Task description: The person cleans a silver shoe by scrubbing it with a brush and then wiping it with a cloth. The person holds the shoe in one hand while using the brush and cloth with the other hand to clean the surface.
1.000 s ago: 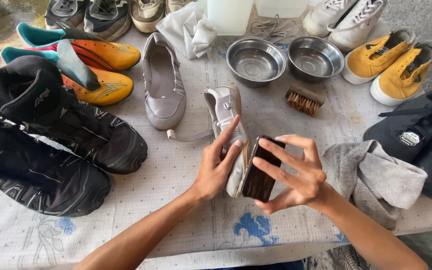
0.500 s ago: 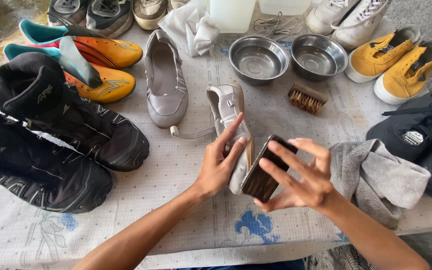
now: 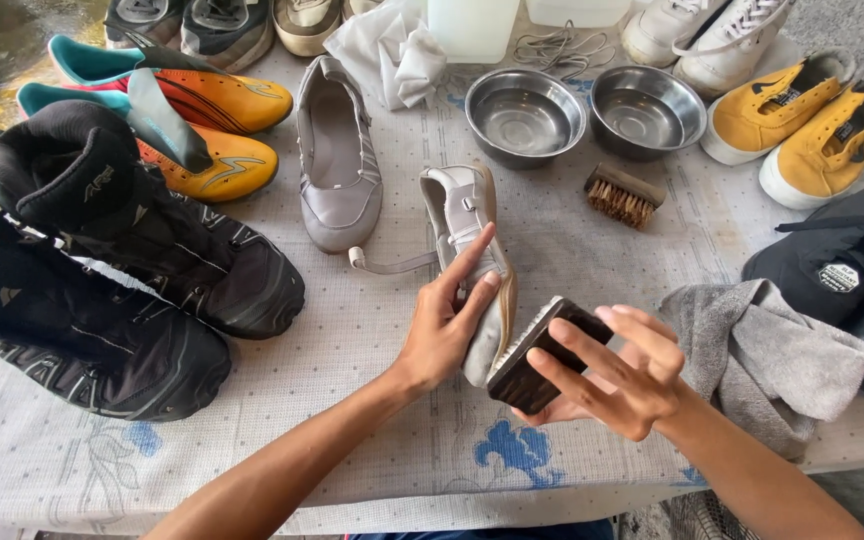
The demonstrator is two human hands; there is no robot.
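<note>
A grey slip-on shoe [image 3: 467,215] lies on its side in the middle of the table, its tan sole turned to the right. My left hand [image 3: 447,320] presses flat on its upper and steadies it. My right hand [image 3: 612,375] grips a dark wooden brush [image 3: 537,352], whose pale bristles face the shoe's sole edge and touch it. The matching grey shoe [image 3: 337,160] rests upright just to the left.
Two black boots [image 3: 102,260] fill the left side, orange and teal shoes [image 3: 192,115] behind them. Two steel bowls [image 3: 527,112], a small brush [image 3: 622,195], yellow sneakers [image 3: 802,115], a grey cloth [image 3: 767,355] and a black shoe [image 3: 852,275] lie right.
My right hand and the brush have shifted slightly down and right along the shoe's sole edge. My left hand stays on the shoe.
</note>
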